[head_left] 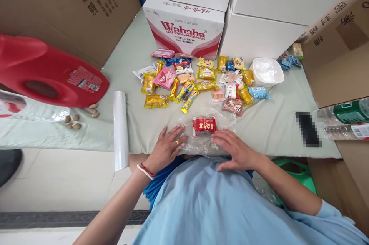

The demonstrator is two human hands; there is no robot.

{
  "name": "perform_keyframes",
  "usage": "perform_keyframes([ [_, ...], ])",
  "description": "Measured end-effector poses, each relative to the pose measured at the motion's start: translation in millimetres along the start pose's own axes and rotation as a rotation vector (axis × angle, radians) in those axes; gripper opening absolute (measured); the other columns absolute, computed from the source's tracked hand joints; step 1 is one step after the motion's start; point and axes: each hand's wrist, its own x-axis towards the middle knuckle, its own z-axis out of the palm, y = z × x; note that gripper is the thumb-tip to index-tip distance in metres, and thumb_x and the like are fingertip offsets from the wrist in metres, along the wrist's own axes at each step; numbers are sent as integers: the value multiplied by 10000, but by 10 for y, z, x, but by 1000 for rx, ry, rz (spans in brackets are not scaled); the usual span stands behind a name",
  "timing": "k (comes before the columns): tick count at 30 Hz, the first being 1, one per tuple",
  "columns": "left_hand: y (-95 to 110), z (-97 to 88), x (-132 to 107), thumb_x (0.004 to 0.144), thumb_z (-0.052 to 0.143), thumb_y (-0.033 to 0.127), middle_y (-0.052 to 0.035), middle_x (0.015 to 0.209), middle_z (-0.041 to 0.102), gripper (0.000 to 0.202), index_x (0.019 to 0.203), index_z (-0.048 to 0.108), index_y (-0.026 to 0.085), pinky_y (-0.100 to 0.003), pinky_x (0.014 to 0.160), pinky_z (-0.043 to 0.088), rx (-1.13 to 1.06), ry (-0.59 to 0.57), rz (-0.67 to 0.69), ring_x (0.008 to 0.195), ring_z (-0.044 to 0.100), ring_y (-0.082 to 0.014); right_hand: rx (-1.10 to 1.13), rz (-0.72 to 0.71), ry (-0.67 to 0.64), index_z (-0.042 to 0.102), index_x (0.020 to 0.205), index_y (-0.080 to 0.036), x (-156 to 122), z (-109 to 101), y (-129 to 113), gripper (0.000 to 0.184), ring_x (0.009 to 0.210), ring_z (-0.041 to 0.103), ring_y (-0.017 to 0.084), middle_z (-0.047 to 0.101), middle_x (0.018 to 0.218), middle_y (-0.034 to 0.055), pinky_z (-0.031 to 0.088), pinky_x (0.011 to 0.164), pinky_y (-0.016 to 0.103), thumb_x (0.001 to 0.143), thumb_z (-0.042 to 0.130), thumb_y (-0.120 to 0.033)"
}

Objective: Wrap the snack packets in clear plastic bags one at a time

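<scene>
Small red snack packets lie stacked on a sheet of clear plastic film at the table's front edge. My left hand rests flat on the film's left side, fingers spread, with a ring and a beaded bracelet showing. To the right of the packets, my right hand is open, its fingertips close to them at the film's edge. Neither hand grips anything that I can see. Beyond the film lie several wrapped snacks, among them a brown packet and a yellow stick-shaped packet.
A roll of plastic film overhangs the front edge at left, near a red jug and several nuts. Behind stand a Wahaha carton and a white tub. Plastic bottles lie at right by a pixelated dark object.
</scene>
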Motion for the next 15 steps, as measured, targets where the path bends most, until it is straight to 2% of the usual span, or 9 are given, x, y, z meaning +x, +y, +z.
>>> perform_keyframes([
  [1,-13,-1,12,1071,366,368,-101,1655,459,452,1437,629,326,-681,1264,184,-4,-4,-4,1539,414,-296,-33,15,-27,449,1564,-179,-82,71,-8,846,1460,429,371,509,1545,220,293,1234,643,902,711,-636],
  [3,-30,-18,36,1072,362,386,-106,1641,479,459,1448,619,328,-683,1262,194,-12,-6,-8,1506,458,-296,-86,59,-24,569,1463,-191,-193,201,6,561,1406,469,357,586,1456,201,345,1191,650,980,662,-460],
  [4,-32,-37,47,1070,371,397,-102,1631,494,453,1439,627,333,-677,1261,203,-19,-1,-11,1497,469,-296,-88,81,4,633,1385,-206,-218,240,22,405,1354,506,338,639,1369,179,399,1151,623,1010,609,-356],
  [6,-26,-98,69,1063,396,421,-82,1592,545,431,1388,666,340,-659,1265,216,-47,31,-17,1497,462,-293,-32,113,97,714,1227,-234,-209,235,55,279,1219,573,298,695,1185,138,490,1048,535,1024,521,-237],
  [10,5,-255,156,1032,472,453,-48,1423,685,347,1161,762,315,-604,1276,253,-178,166,-55,1487,463,-276,202,203,273,737,1128,-230,-32,-35,127,271,1045,634,248,681,1097,121,546,915,413,1050,497,-328],
  [13,1,-291,293,989,547,467,-61,1231,760,281,971,754,277,-550,1242,357,-346,271,-114,1389,559,-262,353,316,290,745,1081,-213,140,-214,256,295,914,654,212,693,1005,91,537,820,346,1039,533,-413],
  [15,-21,-250,407,961,576,488,-72,1126,776,277,911,722,257,-506,1189,435,-456,306,-166,1327,605,-258,443,410,285,742,1019,-200,245,-240,388,319,801,627,188,691,909,56,505,736,312,1002,577,-472],
])
